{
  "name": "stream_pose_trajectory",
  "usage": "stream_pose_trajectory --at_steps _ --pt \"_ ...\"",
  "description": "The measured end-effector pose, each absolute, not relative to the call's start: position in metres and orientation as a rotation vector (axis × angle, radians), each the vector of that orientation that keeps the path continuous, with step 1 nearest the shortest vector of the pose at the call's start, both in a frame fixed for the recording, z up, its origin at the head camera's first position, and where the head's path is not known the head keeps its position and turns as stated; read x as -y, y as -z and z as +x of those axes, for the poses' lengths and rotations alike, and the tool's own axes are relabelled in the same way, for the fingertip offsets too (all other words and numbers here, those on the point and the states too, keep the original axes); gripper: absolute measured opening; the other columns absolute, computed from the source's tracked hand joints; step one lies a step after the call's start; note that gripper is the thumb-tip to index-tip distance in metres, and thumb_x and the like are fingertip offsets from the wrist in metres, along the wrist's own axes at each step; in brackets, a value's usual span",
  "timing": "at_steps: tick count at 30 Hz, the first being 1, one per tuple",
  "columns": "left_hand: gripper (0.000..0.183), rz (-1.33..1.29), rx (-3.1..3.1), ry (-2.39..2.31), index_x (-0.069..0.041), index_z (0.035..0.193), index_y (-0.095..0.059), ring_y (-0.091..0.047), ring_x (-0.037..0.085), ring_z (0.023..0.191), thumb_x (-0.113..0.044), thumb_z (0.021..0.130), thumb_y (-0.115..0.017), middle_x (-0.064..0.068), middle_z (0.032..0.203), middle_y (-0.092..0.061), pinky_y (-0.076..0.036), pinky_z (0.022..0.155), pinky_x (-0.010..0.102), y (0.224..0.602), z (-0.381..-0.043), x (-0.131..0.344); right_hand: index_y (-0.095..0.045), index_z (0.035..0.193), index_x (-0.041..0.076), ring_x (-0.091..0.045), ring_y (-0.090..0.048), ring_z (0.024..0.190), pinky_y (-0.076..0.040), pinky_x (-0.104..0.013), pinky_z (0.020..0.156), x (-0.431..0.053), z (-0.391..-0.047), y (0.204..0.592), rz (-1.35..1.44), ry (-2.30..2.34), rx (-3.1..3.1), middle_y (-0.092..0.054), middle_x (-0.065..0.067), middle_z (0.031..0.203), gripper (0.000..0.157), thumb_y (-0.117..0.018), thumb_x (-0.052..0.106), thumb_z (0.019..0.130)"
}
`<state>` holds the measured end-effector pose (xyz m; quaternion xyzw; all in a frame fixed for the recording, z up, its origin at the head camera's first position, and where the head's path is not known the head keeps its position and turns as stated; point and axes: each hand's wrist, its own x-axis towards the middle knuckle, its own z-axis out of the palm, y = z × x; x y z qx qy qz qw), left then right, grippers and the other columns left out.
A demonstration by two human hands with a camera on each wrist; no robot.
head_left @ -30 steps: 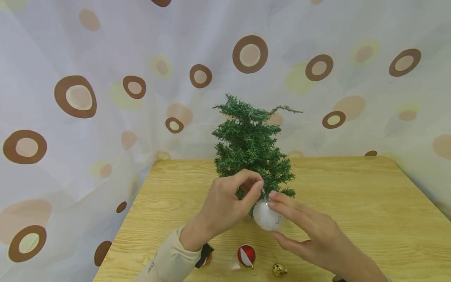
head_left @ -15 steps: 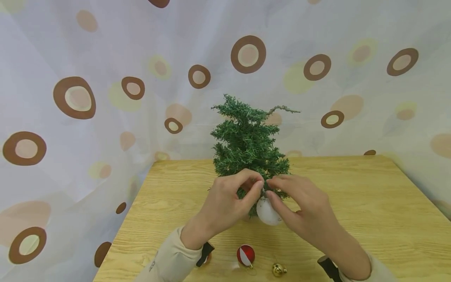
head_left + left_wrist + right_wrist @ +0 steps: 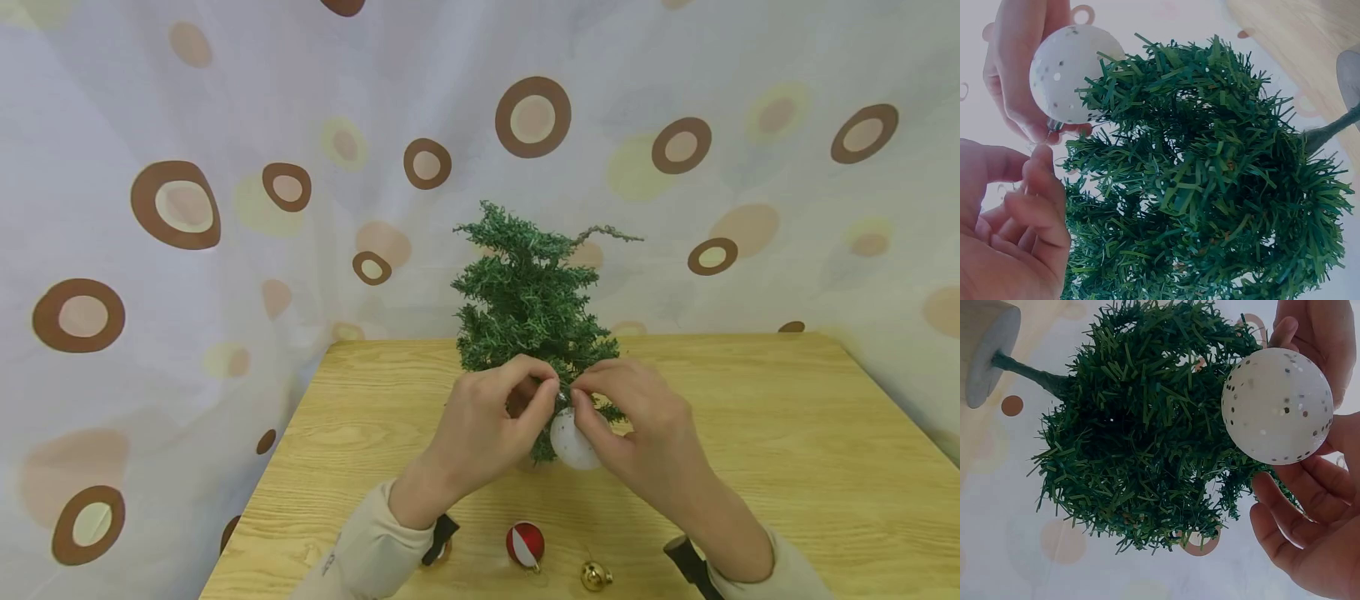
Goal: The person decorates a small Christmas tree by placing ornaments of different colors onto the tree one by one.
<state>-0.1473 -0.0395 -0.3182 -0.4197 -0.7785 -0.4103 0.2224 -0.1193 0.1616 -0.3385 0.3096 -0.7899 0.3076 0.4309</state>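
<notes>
Grained tabletop (image 3: 757, 417); bristly tree (image 3: 528, 308) behind speckled ball (image 3: 1275, 407)

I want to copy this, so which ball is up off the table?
The white ball, held up in the fingers by the tree. The red-and-white ball and gold ball lie on the table.

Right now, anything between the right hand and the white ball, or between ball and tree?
Nothing visible either way. The right hand is at the top of the white ball, the left hand beside it. Sprigs of the tree overlap the ball's edge in the left wrist view; whether they touch is unclear.
</notes>
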Motion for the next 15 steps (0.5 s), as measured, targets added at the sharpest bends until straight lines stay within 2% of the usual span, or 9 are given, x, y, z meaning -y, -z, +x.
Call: stream_pose_trajectory --at_steps 6,11,15 --pt "0.009 -1.051 2.174 1.135 -0.006 0.099 -0.075 -0.054 -0.002 0.054 -0.008 0.101 -0.066 -0.002 0.066 -0.066 -0.045 0.054 0.009 0.319 -0.148 0.035 -0.076 0.094 0.005 -0.02 -0.067 0.08 -0.054 -0.026 0.072 -0.16 -0.125 0.336 0.703 -0.761 1.955 -0.074 -0.005 0.086 0.028 -0.058 0.024 0.105" --pt "0.009 -0.978 2.171 1.138 -0.005 0.097 -0.075 -0.045 -0.003 0.049 -0.008 0.1 -0.068 -0.003 0.059 -0.058 -0.038 0.049 0.01 0.321 -0.149 0.032 -0.077 0.094 0.005 -0.019 -0.066 0.075 -0.054 -0.028 0.065 -0.156 -0.131 0.335 0.662 -0.772 1.94 -0.073 -0.005 0.083 0.009 -0.068 0.006 0.092" --pt "0.011 -0.935 2.171 1.15 -0.003 0.095 -0.076 -0.033 -0.006 0.045 -0.007 0.101 -0.067 -0.002 0.055 -0.052 -0.029 0.044 0.012 0.321 -0.149 0.029 -0.078 0.093 0.005 -0.018 -0.066 0.074 -0.053 -0.028 0.063 -0.154 -0.132 0.334 0.625 -0.782 1.974 -0.074 -0.004 0.083 0.015 -0.075 -0.005 0.083"
